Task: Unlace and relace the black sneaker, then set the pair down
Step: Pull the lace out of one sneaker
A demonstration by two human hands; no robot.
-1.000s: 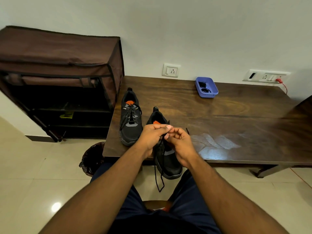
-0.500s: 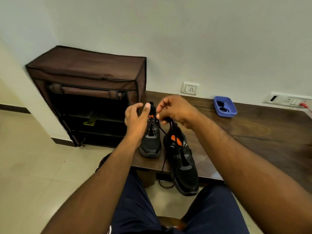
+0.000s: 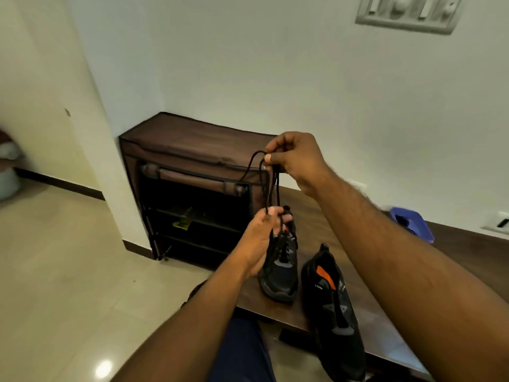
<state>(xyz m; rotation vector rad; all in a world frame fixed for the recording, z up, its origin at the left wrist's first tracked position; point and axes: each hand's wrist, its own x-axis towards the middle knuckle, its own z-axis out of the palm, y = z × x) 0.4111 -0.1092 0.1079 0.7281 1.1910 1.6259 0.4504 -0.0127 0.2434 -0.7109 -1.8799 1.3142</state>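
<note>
Two black sneakers stand on the dark wooden table [image 3: 308,216]. The near sneaker [image 3: 334,315] has an orange tongue showing and no lace in its eyelets. The far sneaker [image 3: 281,268] is still laced. A black lace [image 3: 268,186] hangs free in the air above them, stretched between my hands. My right hand [image 3: 294,158] pinches its upper loops, raised in front of the shoe rack. Lower down, my left hand [image 3: 263,238] grips the lace's bottom part, just above the far sneaker.
A brown fabric shoe rack [image 3: 192,188] stands left of the table, against the wall. A blue tray [image 3: 413,221] sits at the back of the table. Wall sockets [image 3: 407,12] are above. Tiled floor [image 3: 68,271] lies to the left.
The lace has come fully out of the near sneaker. My right hand rose with its loops; my left hand now grips the lower end. The view swung left and up.
</note>
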